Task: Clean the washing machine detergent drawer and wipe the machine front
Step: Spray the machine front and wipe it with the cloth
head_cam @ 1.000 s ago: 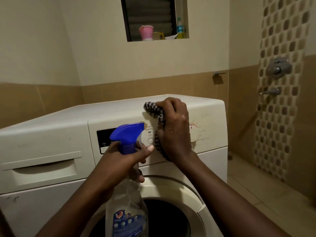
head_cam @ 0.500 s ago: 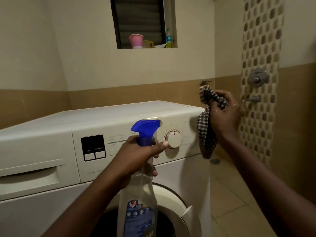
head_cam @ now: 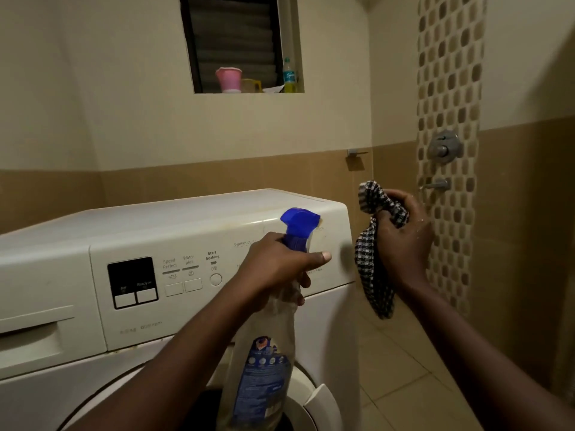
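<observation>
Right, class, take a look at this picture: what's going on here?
A person is cleaning a white front-loading washing machine. Their left hand grips the neck of a clear spray bottle with a blue trigger head, held up in front of the control panel. Their right hand holds a bunched black-and-white checked cloth out past the machine's right edge, off its surface. The detergent drawer at lower left is shut.
</observation>
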